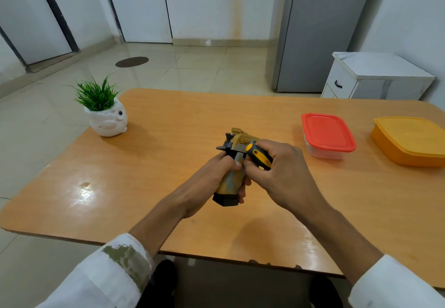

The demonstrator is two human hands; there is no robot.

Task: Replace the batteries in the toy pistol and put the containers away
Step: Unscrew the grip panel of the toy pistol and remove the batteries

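A tan and black toy pistol (234,160) is held above the middle of the wooden table (149,163), grip toward me. My left hand (212,177) grips its handle, fingers curled round it. My right hand (281,172) holds a yellow and black screwdriver (258,156) against the pistol's side; its tip is hidden behind my fingers. A clear container with a red lid (327,134) stands to the right, and an orange lidded container (409,140) sits beyond it near the table's right edge. Both lids are on.
A white owl-shaped pot with a green plant (106,112) stands at the table's far left corner. Behind the table are a white cabinet (375,76), a grey fridge (320,30) and tiled floor.
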